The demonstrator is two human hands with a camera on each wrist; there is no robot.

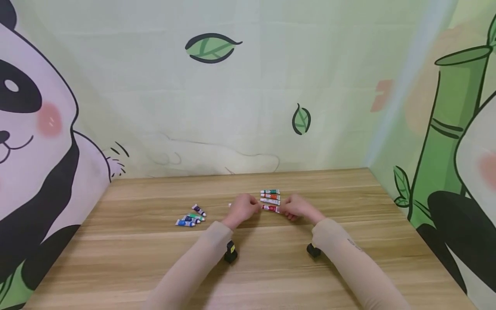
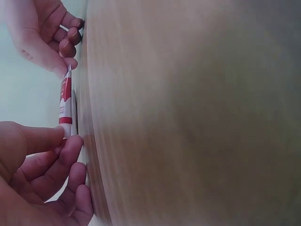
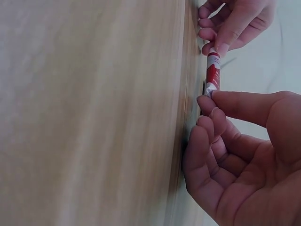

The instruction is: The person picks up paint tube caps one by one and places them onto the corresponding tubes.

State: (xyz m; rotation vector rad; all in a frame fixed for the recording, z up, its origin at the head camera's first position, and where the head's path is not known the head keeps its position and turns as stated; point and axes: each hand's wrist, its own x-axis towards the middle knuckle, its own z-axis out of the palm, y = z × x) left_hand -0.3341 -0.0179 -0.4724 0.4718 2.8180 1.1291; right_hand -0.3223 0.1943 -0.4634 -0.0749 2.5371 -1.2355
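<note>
A small red-and-white paint tube [image 1: 270,208] lies crosswise between the two hands. My left hand [image 1: 243,209] pinches its white cap end between thumb and finger. At the other end, my right hand [image 1: 298,206] pinches the flat silvery crimp, seen closely in the right wrist view, where the tube [image 3: 213,70] shows its red label. The other fingers of both hands curl loosely near the tabletop. Just beyond the red tube, a white tube [image 1: 270,201], an orange tube [image 1: 270,196] and a green tube [image 1: 270,191] lie in a row, roughly parallel to it.
To the left is a loose group of tubes: a blue tube [image 1: 184,223], a light green tube [image 1: 196,216], a purple tube [image 1: 199,210] and a dark blue one. A small white tip [image 1: 230,205] shows beside the left hand. A printed cloth [image 1: 248,107] stands behind the wooden table [image 1: 135,258].
</note>
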